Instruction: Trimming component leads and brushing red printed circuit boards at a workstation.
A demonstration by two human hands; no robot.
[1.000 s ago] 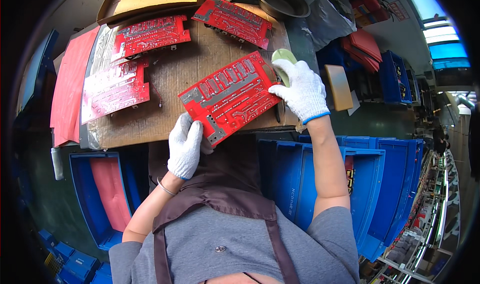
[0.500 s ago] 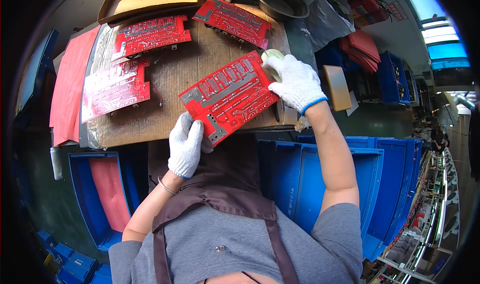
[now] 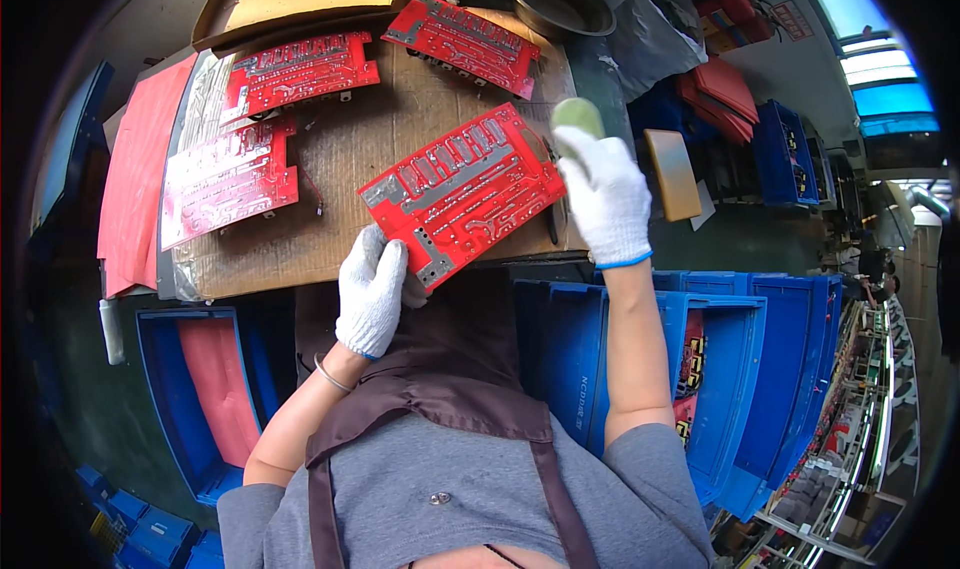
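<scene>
A: How does the nearest board look?

B: The red circuit board [image 3: 460,194] shows its soldered face: a bright red panel with silvery lines and dots, a row of long pale patches set in grey along the upper edge, and another grey patch, pierced by dark holes, near the bottom corner. It slants, right end higher in view.

A: And the hands?

B: Well apart, with the board between them. The left hand [image 3: 368,294], in a white knitted glove, is clamped on the board's short left edge near the bottom corner. The right hand [image 3: 610,204], gloved alike, is just beside the right edge, closed round a rounded green object [image 3: 578,119] — blurred, so I can't tell what it is, or whether it touches the board.

A: What lies farther off?

B: Brown cardboard [image 3: 350,159] covers the tabletop. On it are more red boards: one at left [image 3: 228,184], one at upper left [image 3: 300,74], one at upper right [image 3: 460,44].

A: Any writing?

B: White lettering on a blue crate [image 3: 565,344] below the table, right of the person's apron [image 3: 400,369] — and, farthest, small red characters on a pale wall sign [image 3: 793,22].
</scene>
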